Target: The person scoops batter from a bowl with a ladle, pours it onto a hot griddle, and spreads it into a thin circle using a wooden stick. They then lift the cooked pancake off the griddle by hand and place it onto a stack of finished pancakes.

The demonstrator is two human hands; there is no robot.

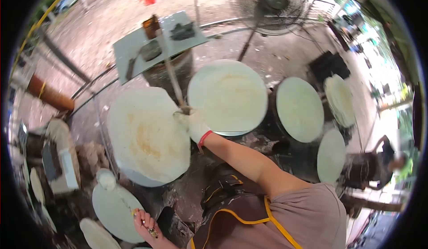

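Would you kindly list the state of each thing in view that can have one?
right hand: gloved, closed on the stick
stick: upright, slightly tilted, held at its lower end
large round sheet: lying flat, yellowish patch in the middle
second round sheet: lying flat beside it
left hand: bare, at the edge of a small disc
small disc: flat
fan: standing; spinning or not, cannot tell
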